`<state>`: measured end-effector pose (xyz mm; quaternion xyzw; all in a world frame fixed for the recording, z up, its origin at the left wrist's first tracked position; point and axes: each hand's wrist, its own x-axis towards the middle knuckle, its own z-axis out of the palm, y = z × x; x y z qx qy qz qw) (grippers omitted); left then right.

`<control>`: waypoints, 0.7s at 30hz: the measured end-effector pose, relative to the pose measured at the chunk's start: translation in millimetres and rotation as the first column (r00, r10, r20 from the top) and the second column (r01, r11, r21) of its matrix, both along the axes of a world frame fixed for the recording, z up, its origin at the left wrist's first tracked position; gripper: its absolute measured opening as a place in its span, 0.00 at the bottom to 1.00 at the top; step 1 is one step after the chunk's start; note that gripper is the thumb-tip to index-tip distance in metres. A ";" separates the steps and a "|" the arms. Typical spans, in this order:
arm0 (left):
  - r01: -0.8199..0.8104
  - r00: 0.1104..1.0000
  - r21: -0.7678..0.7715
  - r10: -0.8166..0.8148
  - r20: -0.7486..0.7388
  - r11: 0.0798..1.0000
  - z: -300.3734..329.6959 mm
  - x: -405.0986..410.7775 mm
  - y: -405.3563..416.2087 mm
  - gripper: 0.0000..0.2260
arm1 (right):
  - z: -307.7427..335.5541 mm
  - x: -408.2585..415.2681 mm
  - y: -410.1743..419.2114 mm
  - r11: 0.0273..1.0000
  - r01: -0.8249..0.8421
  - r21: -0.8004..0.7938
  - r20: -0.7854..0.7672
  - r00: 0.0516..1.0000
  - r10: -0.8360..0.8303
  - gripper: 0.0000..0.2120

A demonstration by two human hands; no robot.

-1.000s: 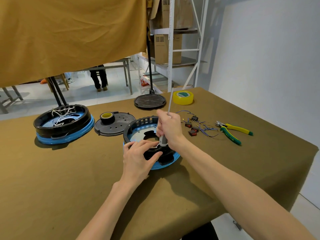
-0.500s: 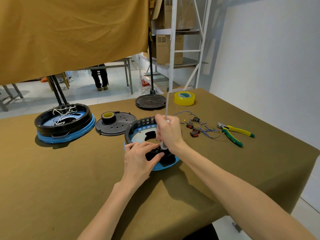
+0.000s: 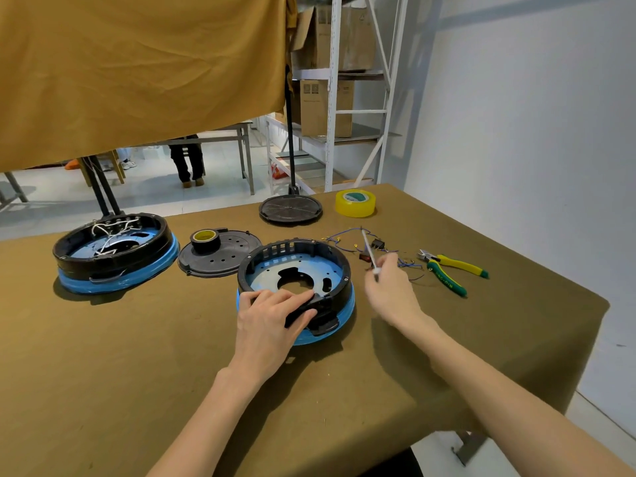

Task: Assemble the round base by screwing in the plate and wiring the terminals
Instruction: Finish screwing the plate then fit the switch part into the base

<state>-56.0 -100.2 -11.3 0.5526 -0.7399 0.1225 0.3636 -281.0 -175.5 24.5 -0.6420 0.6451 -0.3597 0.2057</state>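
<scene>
Two hands worked over the olive-covered worktop [image 3: 103, 373]. The left hand [image 3: 272, 323] lay on the near rim of the round base [image 3: 296, 287], its fingers curled over the black wall there and its thumb against the black block at the near edge, so its grip closed on the base. Just beyond those fingers, inside the black ring, sat the pale blue plate [image 3: 272, 275] with its dark central cut-out. The right hand [image 3: 390, 290] was off to the right of the base, apart from it, its grip pinching a thin screwdriver [image 3: 368, 249] whose shaft slanted up and away from the fingertips. Just past that pinch lay the loose blue wires [image 3: 344, 237] and small terminals [image 3: 378, 244], and further right of it the yellow-and-green pliers [image 3: 447, 271]. Left of the left hand's grip stood a second base [image 3: 113, 256] with white wires inside, and between the two bases a black perforated lid [image 3: 220, 253] carrying a small tape roll [image 3: 205, 239]. Beyond both grips were a black disc [image 3: 290, 208] and a yellow tape roll [image 3: 355, 203].
</scene>
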 end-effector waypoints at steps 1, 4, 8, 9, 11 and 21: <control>-0.009 1.000 -0.001 0.009 0.016 1.000 0.6 -1.2 1.4 0.16 | -11.1 -7.5 2.4 1.000 0.011 0.015 -0.195 0.981 -0.008 0.06; -0.001 0.999 -0.010 0.001 0.044 1.000 3.6 -6.5 4.6 0.17 | -30.7 -18.4 8.1 0.997 0.077 0.022 -0.584 0.810 -0.049 0.15; 0.093 0.960 -0.005 -0.091 -0.263 0.996 8.8 -1.9 -0.6 0.16 | -30.1 -20.0 4.8 0.979 0.083 -0.184 -0.669 0.719 -0.187 0.18; 0.049 0.936 0.004 -0.045 -0.349 0.999 9.4 2.6 -5.4 0.15 | -27.1 -18.3 3.9 0.975 0.042 -0.218 -0.555 0.817 -0.159 0.16; -0.067 0.869 0.119 0.117 -0.481 0.991 10.7 11.0 -16.6 0.16 | -14.7 -7.1 1.0 0.991 -0.040 -0.128 -0.094 0.995 0.028 0.16; -0.049 0.741 0.262 0.211 -0.638 0.964 -1.5 28.0 -15.0 0.20 | 0.0 9.7 -17.0 0.921 -0.355 0.162 0.108 0.934 0.341 0.20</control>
